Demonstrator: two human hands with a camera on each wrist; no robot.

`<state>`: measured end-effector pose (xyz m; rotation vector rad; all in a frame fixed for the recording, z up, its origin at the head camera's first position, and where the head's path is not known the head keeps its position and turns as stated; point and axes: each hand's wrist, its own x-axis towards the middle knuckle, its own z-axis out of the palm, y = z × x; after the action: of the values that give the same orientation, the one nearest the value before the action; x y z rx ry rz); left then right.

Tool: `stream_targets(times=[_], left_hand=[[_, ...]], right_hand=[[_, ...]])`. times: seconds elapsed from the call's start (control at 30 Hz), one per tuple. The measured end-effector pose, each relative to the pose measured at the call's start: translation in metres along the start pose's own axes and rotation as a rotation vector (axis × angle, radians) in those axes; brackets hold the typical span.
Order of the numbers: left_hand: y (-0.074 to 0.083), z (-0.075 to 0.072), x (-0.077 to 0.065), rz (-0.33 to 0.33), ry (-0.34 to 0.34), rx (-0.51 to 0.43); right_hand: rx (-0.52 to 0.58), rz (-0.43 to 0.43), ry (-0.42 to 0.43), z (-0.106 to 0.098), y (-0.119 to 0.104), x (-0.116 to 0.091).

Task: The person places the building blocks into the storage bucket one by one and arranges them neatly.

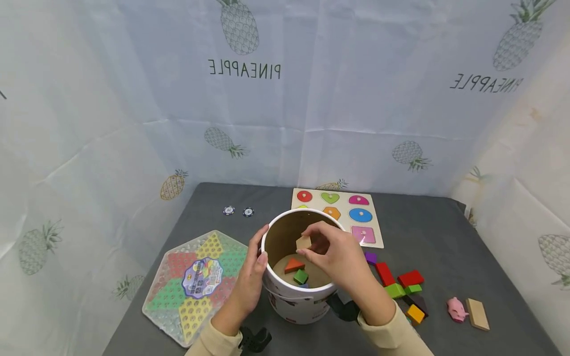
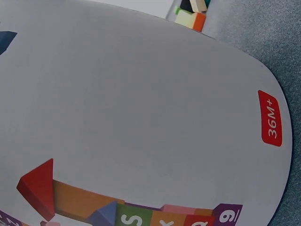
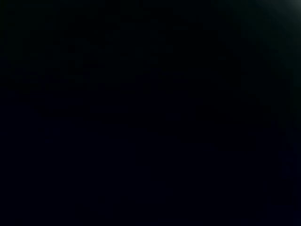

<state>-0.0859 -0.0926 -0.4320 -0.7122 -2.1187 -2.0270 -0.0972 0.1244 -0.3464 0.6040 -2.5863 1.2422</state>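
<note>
A white bucket stands on the dark table, its mouth facing up. My left hand holds its left side, with fingertips and thumb right at the rim. Over the opening, my right hand pinches a plain wooden block between thumb and fingers. On the bucket's floor lie an orange triangular block, a green block and a partly hidden blue one. The left wrist view is filled by the bucket's wall, printed with coloured blocks and a red 36M+ label. The right wrist view is nearly black.
Left of the bucket lies a hexagonal checkers board. Two chips lie behind it. A shape puzzle board sits behind the bucket. To the right are several coloured blocks, a pink pig figure and a wooden plank.
</note>
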Motion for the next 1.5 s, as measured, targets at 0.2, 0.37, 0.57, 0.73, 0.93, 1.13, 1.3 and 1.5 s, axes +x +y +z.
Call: stream_targets(times=[0.2,0.37,0.57,0.73,0.93,1.13,1.3,1.5], left_hand=[[0.003,0.001,0.001,-0.008,0.005,-0.003],[0.001,0.001,0.000,0.005,-0.001,-0.014],[-0.001,0.001,0.001,0.044,-0.005,-0.033],[-0.001,0.001,0.002,0.040,0.006,-0.049],[-0.001,0.001,0.001,0.051,0.013,-0.042],[0.000,0.003,0.002,0.044,-0.001,-0.048],[0.001,0.003,0.002,0.046,0.001,-0.049],[0.000,0.002,0.003,0.043,-0.003,-0.051]], right_hand=[[-0.186,-0.021,-0.002,0.005,0.000,-0.001],[-0.029,-0.129,0.166,-0.001,0.011,-0.004],[0.008,0.018,0.486,-0.021,0.067,-0.011],[-0.192,0.345,0.292,-0.031,0.128,-0.017],[-0.350,0.468,-0.089,-0.027,0.171,-0.031],[-0.425,0.442,-0.172,-0.021,0.182,-0.041],[-0.471,0.493,-0.199,-0.022,0.179,-0.041],[-0.494,0.510,-0.238,-0.024,0.171,-0.043]])
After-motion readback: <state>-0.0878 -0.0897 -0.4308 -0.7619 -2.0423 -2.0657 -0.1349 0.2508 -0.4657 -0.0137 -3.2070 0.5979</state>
